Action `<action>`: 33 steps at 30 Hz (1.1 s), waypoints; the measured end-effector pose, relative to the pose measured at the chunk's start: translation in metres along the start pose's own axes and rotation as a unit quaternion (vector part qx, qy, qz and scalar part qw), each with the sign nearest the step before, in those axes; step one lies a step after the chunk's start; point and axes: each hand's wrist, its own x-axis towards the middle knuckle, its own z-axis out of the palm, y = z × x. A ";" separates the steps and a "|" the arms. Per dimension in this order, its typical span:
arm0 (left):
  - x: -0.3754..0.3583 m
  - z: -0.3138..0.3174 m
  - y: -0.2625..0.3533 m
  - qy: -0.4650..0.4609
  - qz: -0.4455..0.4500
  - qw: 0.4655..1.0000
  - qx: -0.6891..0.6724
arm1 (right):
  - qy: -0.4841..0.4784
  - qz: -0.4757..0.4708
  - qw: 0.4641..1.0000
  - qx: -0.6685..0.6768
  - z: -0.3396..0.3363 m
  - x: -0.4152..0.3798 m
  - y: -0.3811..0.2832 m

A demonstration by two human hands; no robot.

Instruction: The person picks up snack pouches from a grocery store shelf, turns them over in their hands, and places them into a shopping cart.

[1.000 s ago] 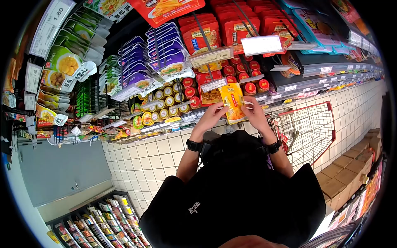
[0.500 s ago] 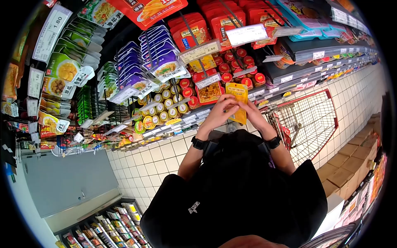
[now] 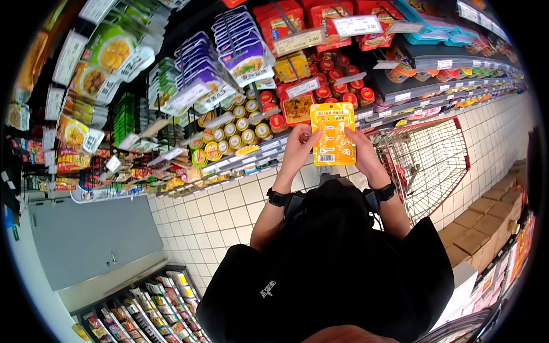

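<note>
Upright in front of my chest is a yellow-orange food packet (image 3: 334, 136) with printed text and a barcode at its lower left. My left hand (image 3: 298, 150) pinches its left edge, thumb on the face towards me. Its right edge is gripped by my right hand (image 3: 365, 150), thumb also on the near face. The fingers behind the packet are partly hidden. Just beyond it, a red-edged pack (image 3: 298, 108) and red-lidded jars (image 3: 350, 91) sit on the shelf.
A wire shopping cart (image 3: 429, 157) with a red rim stands on the tiled floor to my right. Purple packets (image 3: 243, 54) and green packets (image 3: 114, 48) hang ahead and left. Cardboard boxes (image 3: 472, 240) line the right side. A grey door (image 3: 94, 240) is at lower left.
The packet has turned so its broad printed face with the barcode shows fully. My hands have moved apart to its two side edges. The view has shifted slightly.
</note>
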 end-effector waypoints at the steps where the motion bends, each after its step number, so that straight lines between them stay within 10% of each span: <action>1: -0.009 -0.002 0.004 0.005 -0.003 1.000 -0.001 | -0.001 0.006 1.000 -0.001 0.001 -0.003 0.005; 18: -0.122 -0.006 0.015 -0.032 -0.056 0.992 -0.110 | 0.018 -0.058 0.982 -0.178 0.022 -0.115 0.058; 29: -0.075 0.017 0.005 -0.156 -0.092 0.979 -0.088 | 0.070 -0.109 0.932 -0.338 -0.031 -0.103 0.038; 33: -0.046 0.047 0.000 -0.204 -0.100 0.971 -0.074 | 0.136 -0.130 0.962 -0.196 -0.059 -0.091 0.030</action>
